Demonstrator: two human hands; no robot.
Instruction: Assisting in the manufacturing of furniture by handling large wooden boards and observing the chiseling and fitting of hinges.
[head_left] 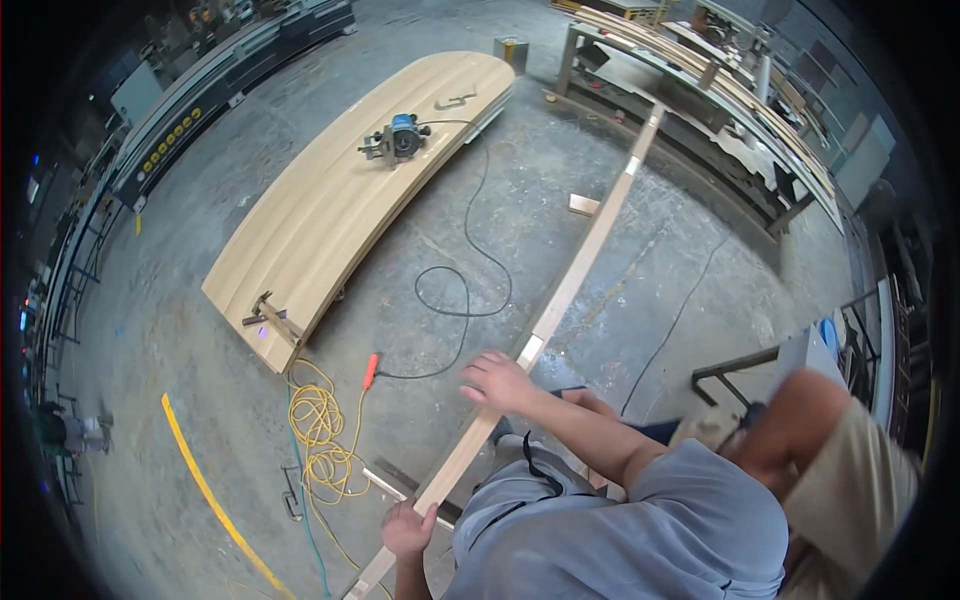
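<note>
A long, thin, pale wooden strip (585,245) runs diagonally from the bottom edge up to the racks at the top right. My left hand (408,530) grips its near end low in the picture. My right hand (497,382) is closed over the strip farther up, the arm reaching out from my grey sleeve. The strip hangs above the concrete floor. Another person in a tan shirt (850,490) stands close on my right, one bare arm (790,415) raised; their hand is hidden.
A big curved wooden panel (330,220) lies on the floor with a blue router (402,135) and clamps on it. A black cable (465,290), coiled yellow cord (320,430) and small wood block (583,205) lie nearby. Racks of planks (720,90) stand at the top right.
</note>
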